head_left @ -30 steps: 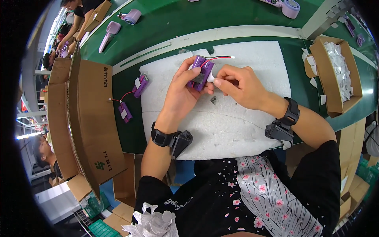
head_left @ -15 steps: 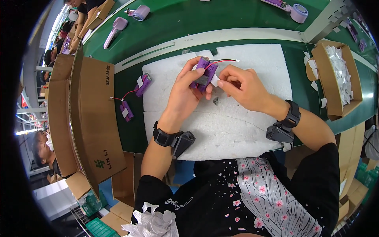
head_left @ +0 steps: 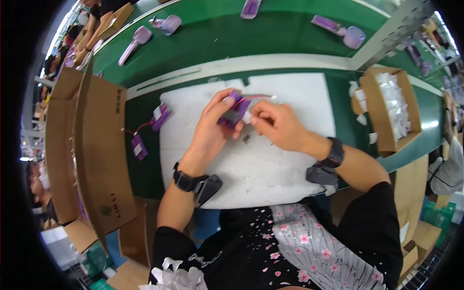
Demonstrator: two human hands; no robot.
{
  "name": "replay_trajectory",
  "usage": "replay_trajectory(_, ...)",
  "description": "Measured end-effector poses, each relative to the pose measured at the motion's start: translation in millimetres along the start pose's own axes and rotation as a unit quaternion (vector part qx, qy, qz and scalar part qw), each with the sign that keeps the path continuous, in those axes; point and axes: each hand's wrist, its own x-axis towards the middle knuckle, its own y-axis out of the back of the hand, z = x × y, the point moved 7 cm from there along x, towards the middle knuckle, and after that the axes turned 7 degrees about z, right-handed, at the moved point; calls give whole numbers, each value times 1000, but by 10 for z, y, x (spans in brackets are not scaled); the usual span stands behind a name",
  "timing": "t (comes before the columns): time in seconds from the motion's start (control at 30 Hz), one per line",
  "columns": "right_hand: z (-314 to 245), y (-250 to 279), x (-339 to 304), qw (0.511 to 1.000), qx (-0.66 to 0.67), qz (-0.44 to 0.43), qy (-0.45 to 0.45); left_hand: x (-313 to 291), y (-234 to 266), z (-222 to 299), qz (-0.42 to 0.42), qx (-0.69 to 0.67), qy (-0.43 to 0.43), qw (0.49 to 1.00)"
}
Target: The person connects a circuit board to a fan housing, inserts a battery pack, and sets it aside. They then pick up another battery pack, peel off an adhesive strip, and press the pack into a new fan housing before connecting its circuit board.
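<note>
Purple battery pack (head_left: 243, 107) is gripped by the fingers of the left hand (head_left: 210, 123) above the white foam sheet (head_left: 251, 181); a white tab (head_left: 247, 117) beside it is pinched by the right hand's (head_left: 278, 124) fingers.

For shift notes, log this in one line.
left hand: holds purple battery pack | right hand: pinches white piece at pack's edge | beneath: foam sheet

Large cardboard box (head_left: 104, 154) at left, flaps spread. Green bench (head_left: 212, 36) beyond pale rail (head_left: 270, 62): 2 purple plastic parts (head_left: 141, 35) toward left, 1 more near metal post (head_left: 392, 35). Co-worker's arm (head_left: 93, 34) beside small carton (head_left: 116, 22), upper left. Green crate (head_left: 441, 215) lower right.
</note>
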Motion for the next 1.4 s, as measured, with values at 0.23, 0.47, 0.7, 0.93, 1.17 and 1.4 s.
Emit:
replay_trajectory(0.23,36,-104,-26,999,41,-8,-3,0,41,-48,12,3,-17,1000)
replay_trajectory(0.47,93,54,-36,999,-5,6,-36,84,144,-83,36,-34,-70,996)
replay_trajectory(0.7,-301,2236,-620,845,-426,316,-66,137,95,-73,57,-82,-96,990)
replay_trajectory(0.93,-674,2397,-449,793,-535,279,-86,131,-93,-65,22,-86,-66,994)
replay_trajectory(1.17,-231,666,1365,926,-372,31,54,239,261,25,72,-191,-148,968)
replay_trajectory(1.4,441,13,2816,910,-393,77,109,299,265,115,159,-233,-242,928)
